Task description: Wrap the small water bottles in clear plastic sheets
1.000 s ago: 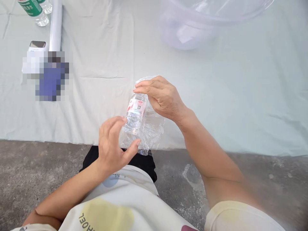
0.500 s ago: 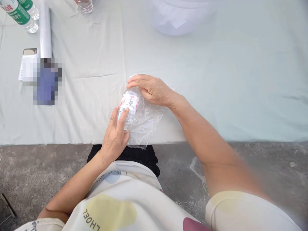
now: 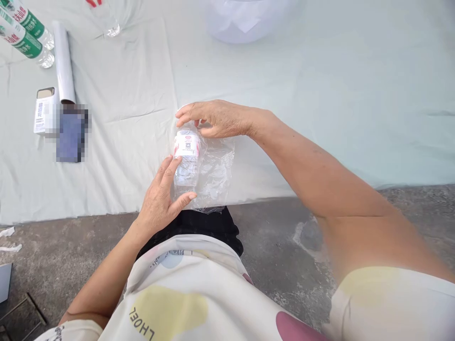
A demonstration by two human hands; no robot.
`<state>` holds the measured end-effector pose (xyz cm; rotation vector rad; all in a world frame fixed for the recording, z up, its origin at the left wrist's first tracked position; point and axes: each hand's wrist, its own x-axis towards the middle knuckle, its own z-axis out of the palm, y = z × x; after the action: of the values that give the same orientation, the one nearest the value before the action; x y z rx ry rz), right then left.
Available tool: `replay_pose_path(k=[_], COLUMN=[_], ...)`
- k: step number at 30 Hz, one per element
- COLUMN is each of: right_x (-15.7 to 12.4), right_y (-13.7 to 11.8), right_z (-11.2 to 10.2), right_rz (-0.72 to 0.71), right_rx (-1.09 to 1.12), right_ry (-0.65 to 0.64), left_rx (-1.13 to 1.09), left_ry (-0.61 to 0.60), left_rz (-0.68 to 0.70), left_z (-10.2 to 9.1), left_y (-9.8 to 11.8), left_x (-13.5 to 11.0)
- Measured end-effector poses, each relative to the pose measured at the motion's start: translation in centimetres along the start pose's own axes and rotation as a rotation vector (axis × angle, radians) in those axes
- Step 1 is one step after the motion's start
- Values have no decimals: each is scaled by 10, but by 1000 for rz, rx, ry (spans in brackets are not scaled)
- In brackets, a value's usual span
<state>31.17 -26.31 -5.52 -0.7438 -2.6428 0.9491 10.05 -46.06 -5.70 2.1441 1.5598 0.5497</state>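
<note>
A small white pack [image 3: 186,171] lies near the table's front edge, with a paper band [image 3: 187,147] bearing pink print and a QR code. Clear plastic film [image 3: 215,176] surrounds it and spreads out crumpled to its right. My left hand [image 3: 159,196] rests along the pack's lower left side, its fingertips touching the film and its thumb held apart. Over the pack's far end arches my right hand [image 3: 220,118], fingers extended and thumb apart, against the film. Something red shows between its fingers; I cannot make out what it is.
A pale cloth [image 3: 337,118] covers the table. At left are water bottles [image 3: 26,40], a white roll [image 3: 64,64], a white box [image 3: 44,111] and a blurred-out blue object [image 3: 71,137]. A clear container [image 3: 112,23] and a translucent white tub [image 3: 245,21] stand at the back.
The pack now sits straighter, and more of its lower end shows. My left thumb has spread away from the fingers. The view has shifted slightly.
</note>
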Motion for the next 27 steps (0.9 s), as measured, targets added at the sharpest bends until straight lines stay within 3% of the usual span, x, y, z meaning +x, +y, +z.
replay_pose_path(k=[3,6,9,11,15,18,22,27], right_x=[9,9,-9,-31,-87,-122,-143,-143], right_y=[1,-3,-15,-27,-42,-41,-36,-37], right_z=[2,4,12,26,67,87,87,77], right_rz=[-26,11,94,63,-173,-224,-172,-170], right_rx=[-39,-96,-141,-168,-258,-304,-325,-331], right_ry=[39,167,376,429,231,184,158,112], left_rx=[-7,-39,-75,-86,-102,-112,-142,-190], left_ry=[123,174,164,150,123,124,82,27], left_rz=[-76,-154,-203,-214,-241,-331,-422,-406], left_z=[9,11,5,1,-5,-10,-19,-32], left_y=[6,10,10,9,6,6,4,-7], left_x=[10,18,21,21,21,22,25,27])
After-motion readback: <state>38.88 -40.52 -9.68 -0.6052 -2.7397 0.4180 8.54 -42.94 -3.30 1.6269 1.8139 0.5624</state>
